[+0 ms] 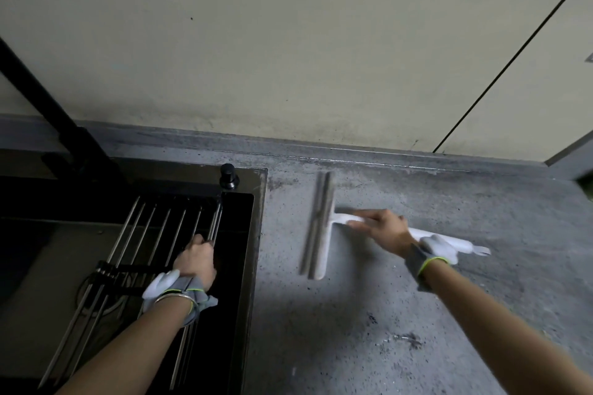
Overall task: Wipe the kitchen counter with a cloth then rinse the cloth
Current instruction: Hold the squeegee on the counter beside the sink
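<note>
On the counter [417,314], right hand [383,228] holds squeegee [317,228].

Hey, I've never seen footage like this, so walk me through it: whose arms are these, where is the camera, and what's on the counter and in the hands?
There is no machine here. The single picture comes from a wide-angle camera worn on a person's head, looking forward and down at their own two arms.

The left hand grips a rod of the metal rack that lies across the black sink. The right hand holds the white handle of a squeegee, whose long blade rests on the grey speckled counter. The squeegee looks blurred, so it is probably moving.

A black faucet rises behind the sink, with a small black knob at the sink's back corner. Pale gloves seem pulled back around both wrists. No cloth is visible.
</note>
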`<control>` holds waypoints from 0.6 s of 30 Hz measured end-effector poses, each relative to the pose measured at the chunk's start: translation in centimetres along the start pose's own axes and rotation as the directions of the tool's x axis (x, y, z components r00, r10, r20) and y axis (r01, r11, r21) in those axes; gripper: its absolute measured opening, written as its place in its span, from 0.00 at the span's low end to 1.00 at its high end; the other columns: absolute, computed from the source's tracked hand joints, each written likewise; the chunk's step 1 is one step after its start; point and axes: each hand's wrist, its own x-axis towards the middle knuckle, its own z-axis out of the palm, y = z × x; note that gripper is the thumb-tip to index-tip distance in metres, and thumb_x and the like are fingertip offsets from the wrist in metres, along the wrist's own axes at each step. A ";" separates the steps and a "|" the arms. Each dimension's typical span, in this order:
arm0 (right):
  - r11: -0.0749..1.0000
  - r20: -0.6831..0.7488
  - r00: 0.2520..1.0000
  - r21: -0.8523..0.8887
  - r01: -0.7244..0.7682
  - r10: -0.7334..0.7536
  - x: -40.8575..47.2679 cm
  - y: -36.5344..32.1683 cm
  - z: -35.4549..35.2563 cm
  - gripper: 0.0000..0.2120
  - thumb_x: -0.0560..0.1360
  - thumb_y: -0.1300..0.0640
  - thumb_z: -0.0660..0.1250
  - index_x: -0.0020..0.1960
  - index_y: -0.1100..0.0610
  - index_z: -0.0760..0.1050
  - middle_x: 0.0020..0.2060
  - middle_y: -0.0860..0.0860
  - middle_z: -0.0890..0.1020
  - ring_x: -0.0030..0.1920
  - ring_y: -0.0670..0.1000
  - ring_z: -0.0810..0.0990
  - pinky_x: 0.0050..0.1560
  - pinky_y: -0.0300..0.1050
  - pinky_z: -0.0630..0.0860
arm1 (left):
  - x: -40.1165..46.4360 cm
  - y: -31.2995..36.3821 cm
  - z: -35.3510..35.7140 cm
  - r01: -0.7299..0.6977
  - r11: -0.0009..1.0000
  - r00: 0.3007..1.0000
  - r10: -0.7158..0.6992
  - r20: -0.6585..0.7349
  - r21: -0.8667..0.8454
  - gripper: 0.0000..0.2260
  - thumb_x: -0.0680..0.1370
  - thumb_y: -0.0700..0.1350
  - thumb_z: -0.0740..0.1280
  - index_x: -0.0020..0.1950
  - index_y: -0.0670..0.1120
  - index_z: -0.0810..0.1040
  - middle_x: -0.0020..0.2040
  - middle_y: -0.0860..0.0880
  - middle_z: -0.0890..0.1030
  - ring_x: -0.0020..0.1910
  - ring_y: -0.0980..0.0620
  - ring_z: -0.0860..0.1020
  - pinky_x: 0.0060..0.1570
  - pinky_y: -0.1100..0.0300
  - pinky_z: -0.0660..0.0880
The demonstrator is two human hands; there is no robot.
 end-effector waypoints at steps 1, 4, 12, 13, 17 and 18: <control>0.999 -0.019 0.999 -0.028 -0.040 0.039 0.2 1.0 -0.8 0.19 0.71 0.35 0.64 0.59 0.41 0.76 0.60 0.44 0.79 0.65 0.51 0.72 0.69 0.51 0.49 | 0.0 -0.2 0.0 -0.008 1.000 1.000 0.007 -0.014 -0.012 0.17 0.79 0.40 0.61 0.69 0.46 0.68 0.68 0.47 0.64 0.64 0.46 0.72 0.55 0.56 0.73; 0.992 -0.021 0.994 -0.058 -0.109 0.107 0.5 2.6 -2.2 0.20 0.70 0.34 0.63 0.59 0.39 0.76 0.52 0.44 0.82 0.64 0.54 0.71 0.59 0.47 0.53 | 0.3 -0.5 0.1 -0.049 0.997 0.999 0.049 0.000 -0.056 0.23 0.80 0.40 0.59 0.75 0.46 0.58 0.72 0.47 0.62 0.69 0.46 0.67 0.60 0.54 0.72; 0.977 0.092 0.996 -0.211 0.034 -0.015 0.9 -1.5 0.3 0.16 0.74 0.38 0.62 0.58 0.43 0.77 0.59 0.45 0.79 0.62 0.50 0.72 0.59 0.48 0.55 | 2.0 -0.8 -0.3 -0.096 0.995 0.991 0.097 0.096 -0.022 0.23 0.78 0.37 0.61 0.73 0.43 0.62 0.66 0.45 0.67 0.63 0.43 0.73 0.55 0.54 0.73; 0.974 0.108 0.993 -0.217 0.063 -0.040 0.9 -2.3 0.8 0.16 0.74 0.38 0.63 0.57 0.43 0.77 0.58 0.45 0.80 0.60 0.49 0.73 0.59 0.49 0.55 | 2.2 -0.9 -0.2 -0.102 0.994 0.989 0.104 0.104 -0.024 0.23 0.78 0.37 0.61 0.73 0.43 0.61 0.66 0.45 0.67 0.63 0.43 0.73 0.55 0.54 0.73; 0.957 0.161 0.976 -0.227 0.180 -0.145 0.3 -5.4 3.3 0.16 0.75 0.40 0.62 0.59 0.44 0.76 0.58 0.45 0.79 0.57 0.48 0.72 0.59 0.48 0.56 | 2.3 -0.8 0.4 -0.101 0.995 0.990 0.101 0.098 -0.011 0.25 0.79 0.35 0.60 0.75 0.43 0.58 0.67 0.44 0.67 0.64 0.43 0.72 0.54 0.53 0.73; 0.956 0.166 0.973 -0.216 0.196 -0.162 0.1 -6.1 3.9 0.17 0.75 0.40 0.62 0.60 0.44 0.76 0.58 0.45 0.79 0.57 0.48 0.72 0.59 0.48 0.56 | 2.3 -0.8 0.4 -0.092 0.996 0.992 0.092 0.086 -0.003 0.25 0.78 0.35 0.60 0.75 0.43 0.58 0.67 0.45 0.67 0.64 0.43 0.72 0.54 0.53 0.73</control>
